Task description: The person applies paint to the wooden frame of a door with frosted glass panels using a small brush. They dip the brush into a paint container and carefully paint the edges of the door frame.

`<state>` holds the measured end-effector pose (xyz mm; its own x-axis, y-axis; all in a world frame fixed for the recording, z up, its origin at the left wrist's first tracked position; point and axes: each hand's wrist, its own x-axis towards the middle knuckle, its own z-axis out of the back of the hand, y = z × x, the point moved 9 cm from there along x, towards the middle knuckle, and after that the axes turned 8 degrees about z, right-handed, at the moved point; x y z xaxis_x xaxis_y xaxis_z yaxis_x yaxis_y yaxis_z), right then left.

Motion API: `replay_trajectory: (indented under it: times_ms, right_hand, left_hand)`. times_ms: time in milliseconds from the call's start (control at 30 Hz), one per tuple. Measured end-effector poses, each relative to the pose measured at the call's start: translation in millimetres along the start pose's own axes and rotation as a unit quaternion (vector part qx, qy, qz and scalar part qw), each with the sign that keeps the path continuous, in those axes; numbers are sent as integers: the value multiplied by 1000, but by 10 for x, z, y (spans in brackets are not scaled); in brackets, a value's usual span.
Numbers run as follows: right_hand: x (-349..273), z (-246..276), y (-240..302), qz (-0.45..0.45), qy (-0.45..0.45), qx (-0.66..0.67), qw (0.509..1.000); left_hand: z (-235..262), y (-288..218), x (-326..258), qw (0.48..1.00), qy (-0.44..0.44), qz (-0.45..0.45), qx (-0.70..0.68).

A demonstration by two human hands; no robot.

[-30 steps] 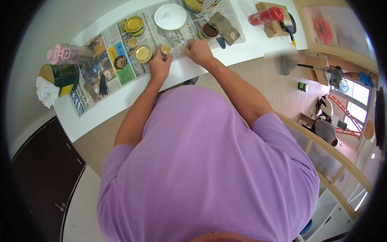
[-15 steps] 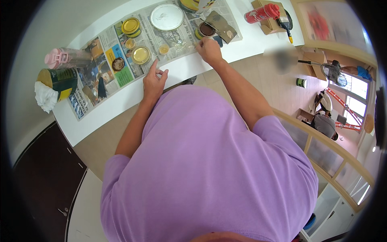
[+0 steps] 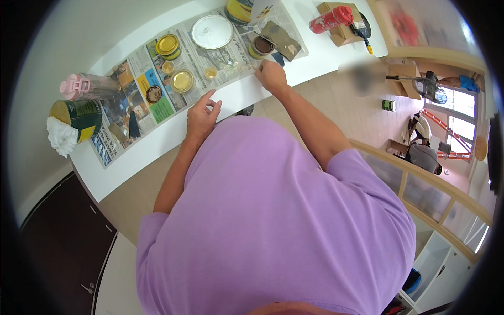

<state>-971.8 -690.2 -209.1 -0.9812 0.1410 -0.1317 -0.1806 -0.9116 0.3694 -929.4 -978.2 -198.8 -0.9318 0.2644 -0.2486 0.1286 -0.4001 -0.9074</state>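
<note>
My right hand [image 3: 271, 77] is closed at the near edge of the newspaper [image 3: 231, 80], fingers curled together. Whatever they may hold is hidden. Just beyond it stands an open small can of brown paint [image 3: 262, 46], with a stained, folded piece of sheet [image 3: 282, 40] beside it. My left hand [image 3: 201, 116] is over the table's front edge, open and holding nothing, its index finger stretched out. Nearest to it are a small can with a gold lid [image 3: 182, 81] and a little cup of yellowish liquid [image 3: 210, 73].
A white round lid [image 3: 212, 32] and another yellow-lidded can [image 3: 168, 45] lie farther back. At left are a pink bottle [image 3: 89, 86] and a green can [image 3: 79, 116] with white cloth [image 3: 61, 136]. A red bottle [image 3: 332, 20] lies at far right. A person [image 3: 423, 157] bends near an orange ladder [image 3: 446, 126].
The view has shifted slightly, so the table sits lower in it. My right hand has drawn a little away from the brown paint can. My left hand has barely moved.
</note>
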Motion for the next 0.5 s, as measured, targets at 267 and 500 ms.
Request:
replay_trajectory:
  times_ms: [267, 500]
  right_hand:
    - [-12, 141, 665, 136, -90, -25, 986]
    - [-217, -270, 961, 194, 55, -112, 973]
  left_hand:
    - [19, -3, 11, 999, 24, -22, 1]
    - [133, -142, 13, 999, 20, -40, 1]
